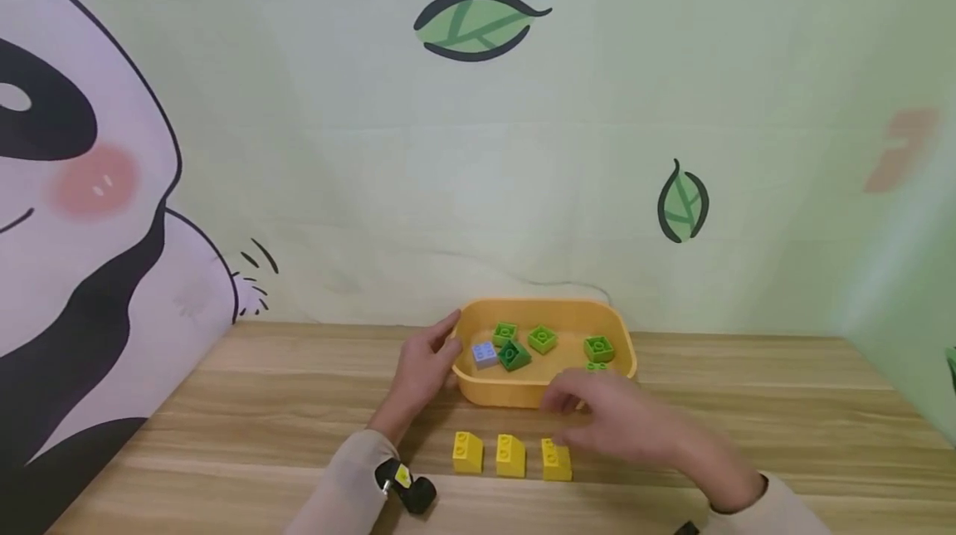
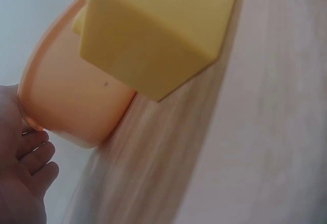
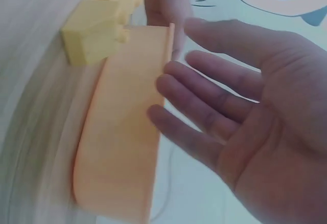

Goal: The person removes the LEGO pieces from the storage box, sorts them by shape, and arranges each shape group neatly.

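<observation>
An orange-yellow tub [image 1: 478, 390] stands on the wooden table and holds several green bricks [image 1: 542, 339] and one pale blue brick [image 1: 485, 354]. My left hand [image 1: 427, 359] rests against the tub's left end, thumb on the rim; in the left wrist view the left hand [image 2: 23, 168] touches the tub [image 2: 66, 106]. My right hand [image 1: 597, 419] hovers open and empty in front of the tub, just above the rightmost of three yellow bricks [image 1: 511, 455] lined up near me. In the right wrist view the right hand [image 3: 225, 116] has spread fingers beside the tub [image 3: 122, 132].
A panda-and-leaf backdrop [image 1: 478, 145] closes the far side of the table right behind the tub. Bare wood [image 1: 784, 427] stretches to the left and right of the tub. A wrist-worn camera [image 1: 407, 485] sits on my left sleeve.
</observation>
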Available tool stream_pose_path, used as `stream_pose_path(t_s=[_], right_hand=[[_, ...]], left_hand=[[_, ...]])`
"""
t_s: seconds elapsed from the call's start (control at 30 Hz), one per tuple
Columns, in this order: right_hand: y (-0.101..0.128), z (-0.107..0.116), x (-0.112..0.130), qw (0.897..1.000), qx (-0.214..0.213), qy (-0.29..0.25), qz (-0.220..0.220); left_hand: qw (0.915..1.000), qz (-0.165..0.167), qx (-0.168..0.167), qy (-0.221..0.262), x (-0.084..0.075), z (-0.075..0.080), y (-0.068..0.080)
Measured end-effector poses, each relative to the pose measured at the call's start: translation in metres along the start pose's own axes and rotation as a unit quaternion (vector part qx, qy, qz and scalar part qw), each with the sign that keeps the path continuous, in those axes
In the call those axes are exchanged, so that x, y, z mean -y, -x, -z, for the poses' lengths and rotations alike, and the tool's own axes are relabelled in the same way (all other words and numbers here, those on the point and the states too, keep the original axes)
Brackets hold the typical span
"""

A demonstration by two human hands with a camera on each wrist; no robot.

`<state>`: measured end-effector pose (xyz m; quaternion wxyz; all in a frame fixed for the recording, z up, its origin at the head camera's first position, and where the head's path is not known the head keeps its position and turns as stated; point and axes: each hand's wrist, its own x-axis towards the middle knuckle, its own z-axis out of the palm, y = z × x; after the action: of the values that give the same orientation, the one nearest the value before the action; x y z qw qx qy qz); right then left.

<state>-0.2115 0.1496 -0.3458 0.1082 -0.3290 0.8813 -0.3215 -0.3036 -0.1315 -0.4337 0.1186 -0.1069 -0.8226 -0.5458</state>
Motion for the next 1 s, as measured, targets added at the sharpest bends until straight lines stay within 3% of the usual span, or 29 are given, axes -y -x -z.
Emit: stream_pose_path(t_s=[0.4,0.8,1.0], right_hand=[[-0.027,0.011,-0.009,0.991,-0.12,0.016,0.063],[-0.064,0.023,-0.024,0.991,-0.111,0.069,0.034],[-0.08,0.019,-0.034,0.993,-0.089,0.075,-0.014]], left_hand=[[1.0,-0.006,-0.002,0.002,0.003,-0.002,0.0],[1.0,0.001,-0.001,0.0,0.0,-0.002,0.0],[1.0,0.006,-0.001,0.007,0.0,-0.001,0.001]])
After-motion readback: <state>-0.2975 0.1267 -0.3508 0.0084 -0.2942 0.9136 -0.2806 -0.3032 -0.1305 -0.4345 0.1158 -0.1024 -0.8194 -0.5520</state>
